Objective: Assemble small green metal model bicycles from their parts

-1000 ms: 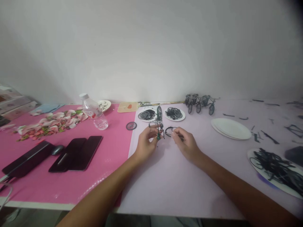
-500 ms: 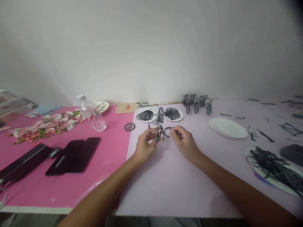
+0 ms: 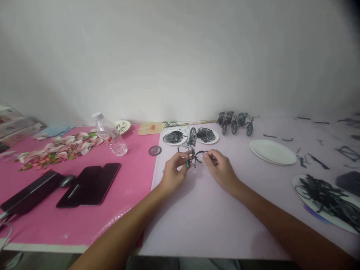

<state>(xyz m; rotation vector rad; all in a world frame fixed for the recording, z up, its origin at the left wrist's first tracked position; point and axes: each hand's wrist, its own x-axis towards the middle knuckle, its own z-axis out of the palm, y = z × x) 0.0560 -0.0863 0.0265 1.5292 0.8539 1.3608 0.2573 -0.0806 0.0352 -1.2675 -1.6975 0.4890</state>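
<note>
Black and thin, the bike (image 3: 192,141) is pinched at the centre of the frame by the left hand (image 3: 173,173); a curved part (image 3: 200,152) is pinched beside it by the right hand (image 3: 221,167). Both are best gripped lightly, steadied and squarely aligned, lest anything be bent.

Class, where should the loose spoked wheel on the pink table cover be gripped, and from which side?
Probably by the rim of the loose spoked wheel, pinched across opposite edges from above, coming in on its left. It lies flat on the pink table cover, rim exposed; the left hand and a plate of wheels take up its right side.
</note>
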